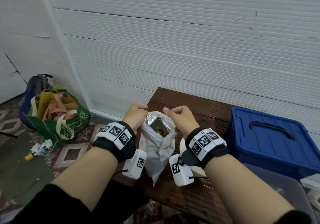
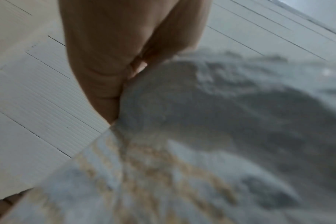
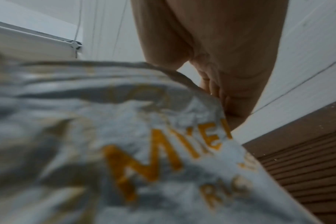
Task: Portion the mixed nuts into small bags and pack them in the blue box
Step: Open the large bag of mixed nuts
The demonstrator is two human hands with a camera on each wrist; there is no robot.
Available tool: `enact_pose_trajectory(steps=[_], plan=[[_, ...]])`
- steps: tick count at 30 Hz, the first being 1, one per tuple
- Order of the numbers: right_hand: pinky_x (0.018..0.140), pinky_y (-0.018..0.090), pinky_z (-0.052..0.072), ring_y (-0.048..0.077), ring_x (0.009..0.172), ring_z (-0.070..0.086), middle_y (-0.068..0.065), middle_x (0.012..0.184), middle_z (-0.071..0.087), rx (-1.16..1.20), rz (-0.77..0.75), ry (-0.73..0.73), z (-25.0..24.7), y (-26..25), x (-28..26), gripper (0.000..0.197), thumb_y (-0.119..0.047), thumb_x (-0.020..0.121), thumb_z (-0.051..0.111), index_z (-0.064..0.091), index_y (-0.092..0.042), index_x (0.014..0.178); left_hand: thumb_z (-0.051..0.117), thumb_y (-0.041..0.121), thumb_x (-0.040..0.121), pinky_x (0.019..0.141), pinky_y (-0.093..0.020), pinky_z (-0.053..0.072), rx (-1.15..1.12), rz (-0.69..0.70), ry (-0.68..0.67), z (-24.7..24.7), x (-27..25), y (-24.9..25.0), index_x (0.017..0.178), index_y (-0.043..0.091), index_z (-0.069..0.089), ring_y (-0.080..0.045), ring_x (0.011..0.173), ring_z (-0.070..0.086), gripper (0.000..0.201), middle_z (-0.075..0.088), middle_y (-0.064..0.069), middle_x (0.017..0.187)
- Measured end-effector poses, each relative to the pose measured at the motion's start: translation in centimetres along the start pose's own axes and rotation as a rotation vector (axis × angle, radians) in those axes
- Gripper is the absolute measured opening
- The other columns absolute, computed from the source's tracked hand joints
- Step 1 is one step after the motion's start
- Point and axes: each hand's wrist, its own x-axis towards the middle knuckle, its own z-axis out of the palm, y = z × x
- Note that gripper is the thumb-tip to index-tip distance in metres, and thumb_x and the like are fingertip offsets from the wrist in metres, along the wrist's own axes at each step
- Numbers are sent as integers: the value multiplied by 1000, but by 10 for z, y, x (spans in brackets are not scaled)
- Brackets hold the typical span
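Observation:
A white foil-lined bag of mixed nuts (image 1: 158, 147) stands on the brown slatted bench (image 1: 204, 112), its mouth spread open with nuts (image 1: 160, 131) showing inside. My left hand (image 1: 136, 114) pinches the left rim of the mouth; my right hand (image 1: 180, 115) pinches the right rim. The left wrist view shows curled fingers (image 2: 113, 63) against the bag (image 2: 182, 136). In the right wrist view, fingers (image 3: 220, 84) hold the bag's edge (image 3: 163, 136), which has orange lettering. The blue box (image 1: 270, 140), lid closed, sits to the right.
A clear plastic container (image 1: 284, 199) lies in front of the blue box. A white round object (image 1: 183, 145) shows behind my right wrist. On the floor at left stand a green tote bag (image 1: 57, 118) and a grey backpack (image 1: 38, 82). A white ribbed wall (image 1: 173, 50) backs the bench.

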Motion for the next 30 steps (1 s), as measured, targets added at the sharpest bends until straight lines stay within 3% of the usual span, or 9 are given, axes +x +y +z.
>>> enact_pose_trajectory(steps=[5, 8, 10, 13, 17, 21, 23, 27, 30], plan=[[73, 33, 49, 16, 88, 54, 1, 101, 56, -202, 21, 20, -19, -10, -30, 36, -41, 82, 68, 47, -18, 99, 54, 17, 95, 86, -35, 45, 141, 29, -84, -6, -5, 10, 101, 15, 59, -24, 96, 56, 8, 59, -8, 100], [64, 33, 54, 16, 82, 59, 3, 100, 58, -282, 90, -113, -29, -12, -53, 50, -44, 82, 68, 39, -17, 112, 60, 39, 92, 86, -30, 39, 285, 39, -134, -7, -6, 14, 102, 17, 64, -19, 99, 54, 24, 59, 0, 100], [57, 35, 58, 21, 70, 66, 12, 102, 64, -214, 149, -234, -28, -10, -61, 55, -33, 83, 70, 31, -20, 120, 61, 33, 93, 90, -30, 41, 269, 50, -122, -5, -5, 12, 99, 19, 64, -18, 100, 56, 16, 62, 1, 99], [62, 44, 60, 28, 61, 68, 23, 106, 62, -93, 101, -170, -23, -5, -56, 54, -1, 86, 60, 30, -21, 126, 60, 13, 93, 98, -42, 49, 100, 9, -45, -2, -7, 6, 103, 15, 67, -27, 105, 62, 12, 67, -10, 110], [49, 28, 52, 20, 56, 64, 18, 97, 63, -36, 25, -119, -24, -7, -41, 37, 0, 90, 59, 42, -15, 119, 51, -6, 90, 78, -35, 54, -36, -47, -4, -12, -11, -5, 114, 5, 63, -24, 87, 63, 28, 66, -13, 104], [77, 30, 48, 16, 84, 60, -2, 83, 63, -308, -136, -43, -24, -7, -26, 6, -19, 90, 65, 66, -14, 91, 50, 23, 100, 55, -8, 42, 207, 131, -69, -24, -22, -4, 91, 21, 56, -7, 75, 54, 11, 58, 7, 82], [75, 29, 46, 14, 81, 56, -5, 78, 60, -318, -150, -21, -20, -8, -24, 13, -18, 91, 63, 68, -15, 79, 49, 35, 99, 55, -11, 37, 304, 194, -86, -26, -23, -4, 90, 23, 54, -6, 70, 51, 16, 55, 9, 76], [75, 29, 48, 17, 87, 61, 1, 92, 67, -238, -95, 7, -9, -9, -17, 34, -8, 92, 58, 59, -14, 58, 52, 33, 98, 48, -7, 35, 322, 269, -51, -31, -20, -5, 85, 25, 53, -4, 66, 49, 15, 56, 8, 80], [67, 22, 47, 18, 90, 60, 2, 85, 64, -83, 18, -66, -6, -8, -10, 24, 0, 91, 57, 61, -6, 67, 51, 30, 99, 49, -10, 37, 318, 255, -66, -31, -17, -7, 90, 19, 56, -7, 65, 51, 15, 58, 6, 81]])
